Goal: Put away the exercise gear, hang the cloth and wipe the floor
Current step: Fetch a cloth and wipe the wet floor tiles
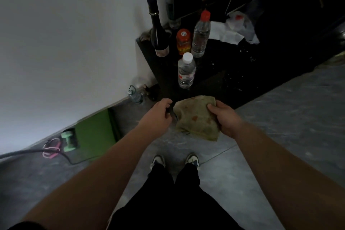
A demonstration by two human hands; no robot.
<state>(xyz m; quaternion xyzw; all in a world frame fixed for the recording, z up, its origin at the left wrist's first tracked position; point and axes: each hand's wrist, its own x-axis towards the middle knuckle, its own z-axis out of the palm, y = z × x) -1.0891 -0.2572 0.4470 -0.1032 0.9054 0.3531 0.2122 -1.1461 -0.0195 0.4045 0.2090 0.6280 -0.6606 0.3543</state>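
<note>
Above the grey floor (pixel 280 117), just before the dark desk (pixel 233 73), the right hand (pixel 225 117) is gripping the olive cloth (pixel 196 117) by its right edge, thumb lying on top, the fabric hanging out to its left. The left hand (pixel 158 115) is curling around a thin dark object just beside the cloth's left edge; what it is cannot be told. Well apart at the left, a mint dumbbell (pixel 69 141) and pink band (pixel 52 148) are lying by the green mat (pixel 95 132).
</note>
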